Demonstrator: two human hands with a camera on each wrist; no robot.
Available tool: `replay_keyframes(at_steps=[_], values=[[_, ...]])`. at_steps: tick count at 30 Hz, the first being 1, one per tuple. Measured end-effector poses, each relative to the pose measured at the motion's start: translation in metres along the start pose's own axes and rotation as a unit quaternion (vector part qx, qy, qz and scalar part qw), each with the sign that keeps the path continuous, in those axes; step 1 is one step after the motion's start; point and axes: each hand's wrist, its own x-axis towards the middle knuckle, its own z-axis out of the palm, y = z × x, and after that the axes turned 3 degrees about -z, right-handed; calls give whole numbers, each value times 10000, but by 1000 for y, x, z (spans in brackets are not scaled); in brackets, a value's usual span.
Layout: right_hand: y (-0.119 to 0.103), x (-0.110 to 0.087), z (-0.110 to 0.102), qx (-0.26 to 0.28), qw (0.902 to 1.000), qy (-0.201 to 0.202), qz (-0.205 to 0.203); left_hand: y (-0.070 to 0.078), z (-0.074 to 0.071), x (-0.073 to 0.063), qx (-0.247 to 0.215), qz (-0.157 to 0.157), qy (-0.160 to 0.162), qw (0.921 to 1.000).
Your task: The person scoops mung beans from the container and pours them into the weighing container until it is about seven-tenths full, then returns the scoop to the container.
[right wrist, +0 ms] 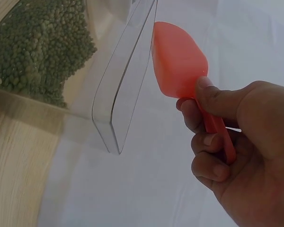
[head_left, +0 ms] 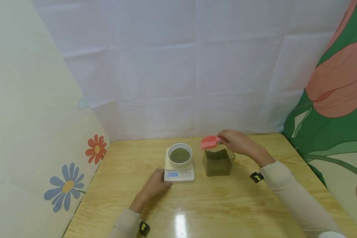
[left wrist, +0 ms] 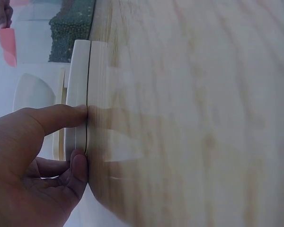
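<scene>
My right hand (head_left: 236, 142) holds a pink scoop (head_left: 209, 142) by its handle, thumb on top and fingers curled beneath. The scoop is raised over the back of a clear square container (head_left: 218, 168) partly filled with small green beans (right wrist: 42, 47). No beans show on the scoop. To the left, a white bowl (head_left: 191, 152) of green beans (head_left: 179, 155) sits on a white kitchen scale (head_left: 185, 176) with a lit blue display. At the scale's front left corner, my left hand (head_left: 154, 183) grips its edge between thumb and fingers.
A wooden table (head_left: 196, 205) bears everything, with a white cloth (head_left: 154, 82) hanging behind its back edge. Panels with painted flowers (head_left: 67, 186) stand at left and right. A black band (head_left: 257, 177) hangs by the right wrist, another (head_left: 143, 228) by the left.
</scene>
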Motion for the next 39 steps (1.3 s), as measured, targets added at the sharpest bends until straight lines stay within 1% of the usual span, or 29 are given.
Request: replay_keyframes(at_steps=[6,16,19,25,33,39], values=[[5,-6,-3,-99,9999,19,72,-1,1,0,21,-16,9,10000],[9,-14,-9,-40,9995,-29,299,0,-1,0,-69,-100,-16,9999],[11,-16,-9,-40,9992,-78,393,0,0,0,-136,-154,-36,9998],[13,-17,-7,-115,9982,-227,546,-2,1,1,-79,-93,-58,9999],[14,-18,1,-344,9987,-157,331,-1,0,1,-61,-66,-25,10000],[12,-14,10,-570,9980,-204,184,-2,1,1,-11,-49,-25,10000]])
